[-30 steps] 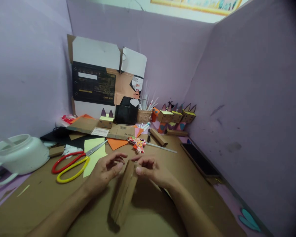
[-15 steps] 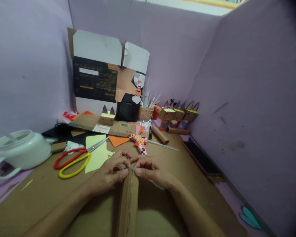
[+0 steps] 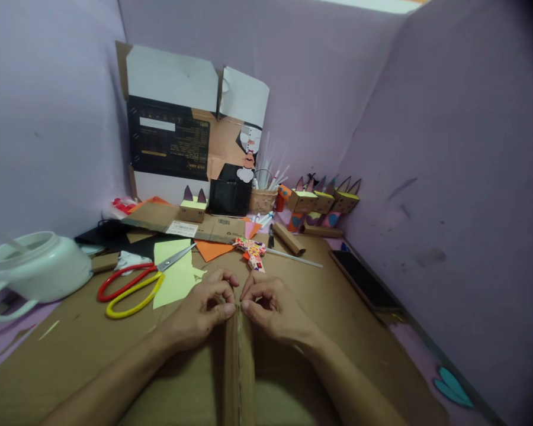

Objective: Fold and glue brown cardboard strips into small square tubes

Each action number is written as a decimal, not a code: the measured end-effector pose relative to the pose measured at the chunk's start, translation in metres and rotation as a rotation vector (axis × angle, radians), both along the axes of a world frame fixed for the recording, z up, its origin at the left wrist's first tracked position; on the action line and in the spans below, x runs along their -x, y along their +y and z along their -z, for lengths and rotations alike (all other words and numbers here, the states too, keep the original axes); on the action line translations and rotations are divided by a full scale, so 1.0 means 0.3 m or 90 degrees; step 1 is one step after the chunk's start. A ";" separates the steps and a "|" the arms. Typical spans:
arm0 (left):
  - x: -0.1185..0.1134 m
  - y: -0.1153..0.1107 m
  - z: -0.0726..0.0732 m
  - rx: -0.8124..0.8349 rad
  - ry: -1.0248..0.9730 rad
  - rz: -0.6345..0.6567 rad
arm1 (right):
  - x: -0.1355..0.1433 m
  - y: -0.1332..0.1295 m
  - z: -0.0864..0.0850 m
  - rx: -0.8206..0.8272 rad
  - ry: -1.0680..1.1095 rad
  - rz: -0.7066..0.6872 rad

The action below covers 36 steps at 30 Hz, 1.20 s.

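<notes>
A long folded cardboard strip [image 3: 240,373] with a seam down its middle stretches from the bottom edge up to my fingers. My left hand [image 3: 206,307] pinches the left side of its far end between thumb and fingers. Opposite it, my right hand [image 3: 269,305] grips the right side of that end, thumb and index close to the seam. The two thumbs are nearly touching. Just beyond my fingertips lies a floral-patterned paper piece [image 3: 252,253] with a thin pale stick [image 3: 295,258].
Scissors [image 3: 135,290] with red and yellow handles lie on yellow paper [image 3: 173,284] at left, near a white pot [image 3: 39,266]. A phone [image 3: 362,278] lies at right. Behind are cardboard animal figures [image 3: 304,201], a pen basket [image 3: 263,201] and an opened box [image 3: 171,142].
The cardboard strip has swung slightly to the right at its near end, and now points straighter. My right fingers have curled in more and drawn apart from the left ones.
</notes>
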<state>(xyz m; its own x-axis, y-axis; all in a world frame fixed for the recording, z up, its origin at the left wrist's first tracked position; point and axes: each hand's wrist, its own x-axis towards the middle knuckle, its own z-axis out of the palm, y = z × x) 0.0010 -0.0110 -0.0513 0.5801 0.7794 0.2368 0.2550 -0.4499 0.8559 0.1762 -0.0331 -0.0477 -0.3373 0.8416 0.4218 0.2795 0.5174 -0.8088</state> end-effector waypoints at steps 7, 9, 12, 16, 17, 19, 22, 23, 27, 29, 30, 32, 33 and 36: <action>-0.014 -0.005 -0.005 0.005 -0.033 -0.026 | 0.006 -0.006 -0.005 -0.021 -0.036 0.026; -0.016 -0.006 -0.005 -0.001 -0.027 -0.033 | 0.009 -0.009 -0.008 -0.025 -0.045 0.029; -0.017 -0.005 -0.003 -0.003 -0.007 -0.046 | 0.011 -0.011 -0.008 -0.021 -0.048 0.030; -0.015 -0.003 -0.006 0.014 -0.013 -0.056 | 0.009 -0.005 -0.003 0.004 -0.018 0.036; -0.013 -0.002 -0.008 0.020 -0.017 -0.051 | 0.008 -0.002 -0.001 0.015 -0.006 0.037; -0.010 0.001 -0.014 0.038 -0.027 -0.040 | 0.007 0.006 0.004 0.039 0.018 0.039; -0.005 0.007 -0.017 0.102 -0.041 -0.028 | 0.012 0.014 0.017 0.073 0.070 0.062; -0.004 0.010 -0.015 0.126 -0.043 -0.035 | 0.016 0.016 0.021 0.085 0.091 0.071; -0.003 0.017 -0.003 0.175 -0.090 -0.090 | 0.031 0.016 0.028 0.181 0.136 0.122; -0.006 0.020 0.001 0.207 -0.150 -0.103 | 0.031 0.015 0.026 0.212 0.134 0.149; -0.009 0.021 0.003 0.233 -0.192 -0.117 | 0.029 0.014 0.024 0.221 0.129 0.152; -0.014 0.026 0.007 0.277 -0.278 -0.163 | 0.023 0.015 0.023 0.240 0.112 0.141; -0.015 0.029 0.009 0.290 -0.313 -0.189 | 0.020 0.016 0.024 0.250 0.095 0.130; -0.017 0.037 0.017 0.288 -0.354 -0.242 | 0.010 0.021 0.027 0.232 0.041 0.131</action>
